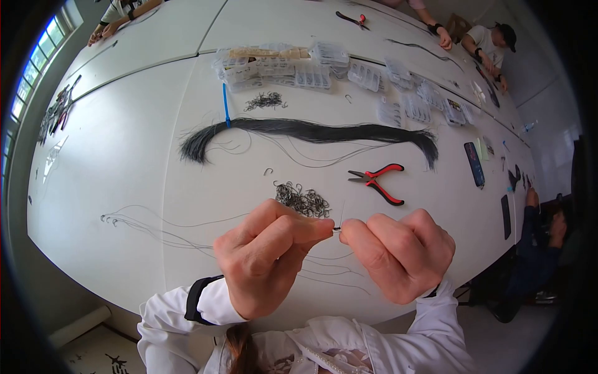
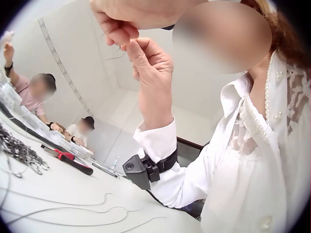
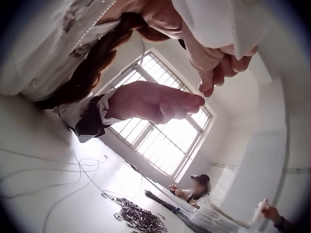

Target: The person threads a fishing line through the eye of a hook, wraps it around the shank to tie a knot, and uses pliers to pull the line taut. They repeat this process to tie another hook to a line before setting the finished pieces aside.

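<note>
White shirt cloth (image 1: 398, 343) lies nearest my head view. Just beyond, I have the left grip (image 1: 265, 258) and right grip (image 1: 398, 255) almost touching, fingertips pinching a small dark piece (image 1: 337, 229) between them, above the tabletop (image 1: 124, 162); it is too tiny to name. A pile of hooks (image 1: 302, 201) lies just past the left grip, red-handled pliers (image 1: 372, 179) past the right, and a black strand bundle (image 1: 336, 131) stretches farther off.

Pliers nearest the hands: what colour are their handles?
Red and black; the pliers show best in the head view.
</note>
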The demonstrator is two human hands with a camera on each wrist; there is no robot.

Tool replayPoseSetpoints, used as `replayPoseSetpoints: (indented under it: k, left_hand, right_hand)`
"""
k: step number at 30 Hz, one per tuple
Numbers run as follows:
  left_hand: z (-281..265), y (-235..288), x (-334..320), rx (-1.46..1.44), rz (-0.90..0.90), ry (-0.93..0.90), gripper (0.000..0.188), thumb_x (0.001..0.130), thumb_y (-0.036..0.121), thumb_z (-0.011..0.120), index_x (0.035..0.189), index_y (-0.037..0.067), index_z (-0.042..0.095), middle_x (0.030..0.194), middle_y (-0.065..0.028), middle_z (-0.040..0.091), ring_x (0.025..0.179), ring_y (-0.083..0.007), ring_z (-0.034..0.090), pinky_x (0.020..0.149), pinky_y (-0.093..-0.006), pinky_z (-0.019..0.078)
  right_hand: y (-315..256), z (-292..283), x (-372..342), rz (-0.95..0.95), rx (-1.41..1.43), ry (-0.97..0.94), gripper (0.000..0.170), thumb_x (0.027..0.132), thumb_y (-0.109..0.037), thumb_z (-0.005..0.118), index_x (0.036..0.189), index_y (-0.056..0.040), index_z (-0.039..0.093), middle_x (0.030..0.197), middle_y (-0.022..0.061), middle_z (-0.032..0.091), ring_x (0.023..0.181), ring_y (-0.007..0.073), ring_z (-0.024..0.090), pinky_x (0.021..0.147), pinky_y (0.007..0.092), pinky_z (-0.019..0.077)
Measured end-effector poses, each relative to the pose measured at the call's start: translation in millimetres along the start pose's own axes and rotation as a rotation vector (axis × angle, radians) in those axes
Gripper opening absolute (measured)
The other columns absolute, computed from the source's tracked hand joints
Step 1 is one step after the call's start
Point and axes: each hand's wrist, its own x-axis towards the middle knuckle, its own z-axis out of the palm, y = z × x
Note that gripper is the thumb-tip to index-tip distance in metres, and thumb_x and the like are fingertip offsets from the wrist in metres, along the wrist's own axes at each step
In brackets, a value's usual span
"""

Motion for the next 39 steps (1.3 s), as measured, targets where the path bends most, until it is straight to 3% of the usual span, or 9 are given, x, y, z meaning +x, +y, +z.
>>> replayPoseSetpoints:
  k: [2,4,14,16,25,29,31,36,39]
  left_hand:
    - [-1,2,0,-0.016,-0.024,-0.042,0.025,0.066,-0.012,0.066,0.085,0.004,0.069,0.069,-0.004,0.057,0.057,-0.0135,0.057,0.049,-0.0245,0.0449]
    - [-2,2,1,-0.021,-0.029,-0.055,0.025,0.066,-0.012,0.066,0.085,0.004,0.069,0.069,-0.004,0.057,0.057,-0.0136,0.057,0.049,-0.0246,0.0451]
    - [-5,3,2,-0.113,-0.093,-0.11,0.027,0.067,-0.014,0.064,0.087,0.003,0.07,0.071,-0.0041,0.058,0.059,-0.0127,0.058,0.051,-0.0245,0.0454]
    - [-5,2,2,-0.105,-0.064,-0.106,0.027,0.067,-0.014,0.064,0.088,0.003,0.07,0.071,-0.0044,0.059,0.06,-0.0127,0.058,0.051,-0.0244,0.0455]
    - [4,-7,4,-0.142,-0.023,-0.11,0.014,0.075,-0.013,0.06,0.083,-0.002,0.062,0.078,-0.0068,0.057,0.057,-0.0086,0.053,0.046,-0.0211,0.0422]
    - [8,-8,5,-0.254,-0.113,-0.062,0.008,0.08,-0.012,0.055,0.081,-0.005,0.054,0.083,-0.0079,0.054,0.053,-0.0047,0.049,0.041,-0.0177,0.0382]
    - [7,-6,6,-0.272,-0.182,-0.027,0.008,0.079,-0.01,0.059,0.081,-0.003,0.057,0.081,-0.0062,0.057,0.053,-0.0054,0.05,0.044,-0.0186,0.0397]
    - [6,-12,6,-0.3,-0.263,-0.017,0.007,0.079,-0.007,0.064,0.081,-0.001,0.06,0.079,-0.0043,0.06,0.05,-0.005,0.048,0.045,-0.0183,0.0392]
    - [6,-13,5,-0.32,-0.262,-0.038,0.006,0.08,-0.004,0.065,0.082,-0.001,0.061,0.076,-0.004,0.06,0.05,-0.0039,0.049,0.044,-0.0178,0.0382]
  right_hand:
    - [4,3,0,0.031,0.03,-0.016,0.031,0.053,-0.008,0.072,0.083,-0.0099,0.067,0.078,-0.0031,0.052,0.055,0.012,0.038,0.04,0.0201,0.0299]
    - [10,14,-2,-0.006,0.011,0.123,0.028,0.05,-0.008,0.062,0.078,-0.0098,0.065,0.073,-0.0048,0.051,0.051,0.0089,0.032,0.039,0.0167,0.0269]
    - [12,18,1,0.237,0.348,0.012,0.015,0.059,-0.007,0.07,0.073,-0.0098,0.064,0.064,-0.0025,0.05,0.051,0.0127,0.041,0.041,0.024,0.0308]
    - [13,18,2,0.377,0.647,-0.118,0.007,0.07,-0.005,0.071,0.072,-0.0056,0.064,0.063,0.0014,0.054,0.051,0.0158,0.045,0.046,0.0258,0.0348]
    - [19,23,-1,0.775,1.374,-0.437,0.002,0.079,-0.004,0.066,0.081,-0.0023,0.065,0.069,0.0049,0.059,0.058,0.0122,0.054,0.051,0.0241,0.0388]
    - [25,25,0,0.647,1.021,-0.463,0.006,0.079,-0.003,0.065,0.085,-0.0027,0.065,0.079,0.004,0.062,0.059,0.0096,0.054,0.051,0.0234,0.0388]
    - [25,18,4,0.762,0.928,-0.274,0.009,0.079,-0.005,0.066,0.089,-0.0045,0.066,0.086,0.0032,0.061,0.063,0.0102,0.054,0.052,0.0243,0.0399]
    - [12,16,5,0.541,0.746,-0.102,0.02,0.062,-0.005,0.077,0.078,-0.0079,0.067,0.079,0.0025,0.057,0.062,0.0145,0.05,0.052,0.0249,0.0407]
    - [12,24,0,0.403,0.606,-0.011,0.021,0.059,-0.004,0.077,0.076,-0.0079,0.065,0.077,0.0016,0.056,0.062,0.0159,0.051,0.051,0.0268,0.0419]
